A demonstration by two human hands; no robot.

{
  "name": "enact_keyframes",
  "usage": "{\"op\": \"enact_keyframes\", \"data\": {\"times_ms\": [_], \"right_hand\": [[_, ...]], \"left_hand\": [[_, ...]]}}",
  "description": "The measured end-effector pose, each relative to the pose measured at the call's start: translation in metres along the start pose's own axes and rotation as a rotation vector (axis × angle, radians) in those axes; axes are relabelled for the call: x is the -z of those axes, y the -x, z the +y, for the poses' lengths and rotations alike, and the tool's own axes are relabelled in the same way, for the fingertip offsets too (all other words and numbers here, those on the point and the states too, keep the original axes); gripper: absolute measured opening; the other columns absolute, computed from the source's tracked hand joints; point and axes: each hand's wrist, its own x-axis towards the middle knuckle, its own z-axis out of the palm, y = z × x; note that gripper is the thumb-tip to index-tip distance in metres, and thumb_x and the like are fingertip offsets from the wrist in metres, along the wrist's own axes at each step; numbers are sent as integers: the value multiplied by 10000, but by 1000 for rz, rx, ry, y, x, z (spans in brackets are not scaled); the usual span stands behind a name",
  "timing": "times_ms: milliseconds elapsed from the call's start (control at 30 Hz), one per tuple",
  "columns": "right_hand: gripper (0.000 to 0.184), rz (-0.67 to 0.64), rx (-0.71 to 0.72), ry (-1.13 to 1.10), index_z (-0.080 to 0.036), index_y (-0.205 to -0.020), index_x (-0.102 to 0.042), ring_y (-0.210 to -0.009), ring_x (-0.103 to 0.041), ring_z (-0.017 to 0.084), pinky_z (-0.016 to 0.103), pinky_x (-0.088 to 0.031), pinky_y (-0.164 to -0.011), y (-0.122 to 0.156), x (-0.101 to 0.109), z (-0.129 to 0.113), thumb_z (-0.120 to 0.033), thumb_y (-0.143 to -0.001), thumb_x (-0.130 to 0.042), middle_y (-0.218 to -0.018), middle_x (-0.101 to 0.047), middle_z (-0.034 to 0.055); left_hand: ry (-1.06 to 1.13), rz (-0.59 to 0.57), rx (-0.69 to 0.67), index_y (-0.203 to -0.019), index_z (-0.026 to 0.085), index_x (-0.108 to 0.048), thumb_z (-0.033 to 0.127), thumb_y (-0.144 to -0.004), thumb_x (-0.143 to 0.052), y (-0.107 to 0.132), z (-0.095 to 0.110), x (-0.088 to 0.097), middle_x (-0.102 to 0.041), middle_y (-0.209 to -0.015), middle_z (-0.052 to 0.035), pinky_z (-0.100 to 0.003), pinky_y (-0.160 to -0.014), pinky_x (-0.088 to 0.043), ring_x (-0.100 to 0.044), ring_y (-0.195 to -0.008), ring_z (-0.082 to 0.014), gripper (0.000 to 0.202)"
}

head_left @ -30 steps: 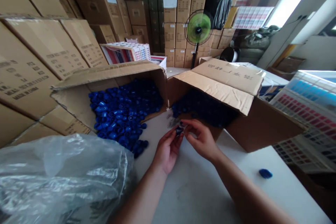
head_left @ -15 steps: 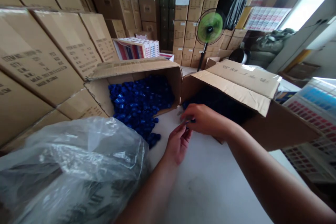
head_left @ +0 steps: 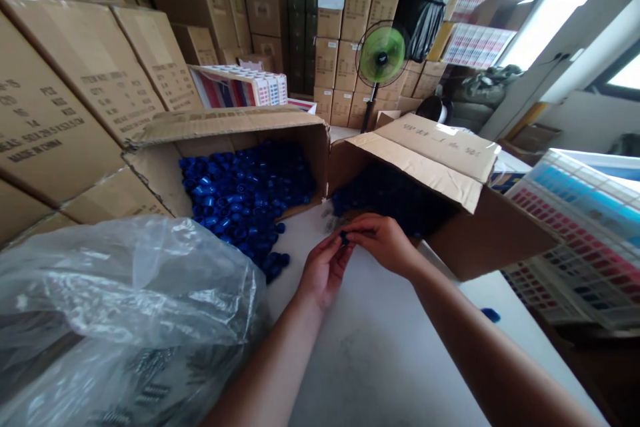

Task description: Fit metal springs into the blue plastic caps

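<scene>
My left hand and my right hand meet over the white table, fingertips pinched together on a small dark blue cap. Just beyond them lies a tipped cardboard box spilling several blue caps onto the table. A second open box to the right holds more dark caps in shadow. What my right fingers add to the cap is too small to make out.
A big clear plastic bag of small parts fills the near left. One loose blue cap lies at the table's right edge. Stacked cartons wall the left and back; a green fan stands behind. Colourful printed boxes sit right.
My right hand reached toward the right box, then drew back to meet the left hand again over the table. The view swung left and back.
</scene>
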Motion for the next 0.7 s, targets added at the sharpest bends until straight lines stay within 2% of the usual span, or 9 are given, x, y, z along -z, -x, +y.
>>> {"op": "enact_keyframes", "data": {"times_ms": [200,267,333,400,433,533,633,700], "right_hand": [[366,-31,70,19,-200,-1111,-688,-997,-575,41,98,-487,-832,0,13,-6,-449,-894,-531,-1117,-570,35],[380,45,85,84,-198,-1092,-692,-969,-575,34,92,-478,-804,-3,16,-18,-468,-913,-494,-1099,-574,37],[362,150,118,222,-212,-1091,-691,-948,-568,34,102,-468,-808,-11,10,-37,-459,-916,-492,-1079,-577,37],[326,177,140,408,-209,-1082,-693,-987,-558,62,144,-466,-881,-25,-9,-59,-414,-908,-509,-1077,-574,53],[304,125,117,506,-194,-1076,-695,-1025,-552,85,174,-462,-931,-34,-24,-70,-367,-904,-513,-1086,-570,68],[299,-166,-122,713,-123,-1087,-682,-1098,-551,151,258,-461,-996,-67,-80,-93,-166,-875,-475,-1103,-560,131],[347,-279,-268,727,-74,-1102,-669,-1073,-582,171,285,-487,-964,-100,-125,-94,-56,-837,-446,-1052,-574,170],[336,-309,-300,713,-48,-1092,-665,-1056,-595,169,277,-495,-951,-114,-140,-85,-44,-824,-463,-1027,-579,182]], "left_hand": [[7,-1,-1,-1001,109,-690,87,-755,-661,0,3,-3,-728,-899,-72,-161,-695,-579,-701,-752,-111,249],[5,-18,-3,-1011,108,-689,106,-746,-680,-1,2,-3,-727,-921,-76,-160,-694,-573,-701,-759,-116,265],[10,-26,-21,-980,107,-690,111,-724,-705,0,-1,-3,-722,-930,-75,-160,-707,-564,-694,-769,-110,256],[29,-18,-46,-944,122,-686,116,-704,-726,1,-3,-2,-713,-939,-60,-162,-739,-552,-682,-813,-101,244],[45,-4,-56,-943,135,-681,139,-708,-730,2,-4,-2,-708,-955,-51,-173,-766,-549,-675,-847,-103,241],[52,38,-16,-985,154,-673,242,-763,-703,3,-6,1,-697,-1003,-62,-240,-823,-553,-667,-911,-147,241],[24,90,61,-976,141,-674,178,-768,-694,0,-5,4,-694,-964,-83,-217,-735,-550,-674,-828,-144,212],[14,136,84,-963,143,-668,133,-779,-671,-4,-5,4,-688,-935,-84,-189,-689,-537,-671,-778,-120,184]]}}
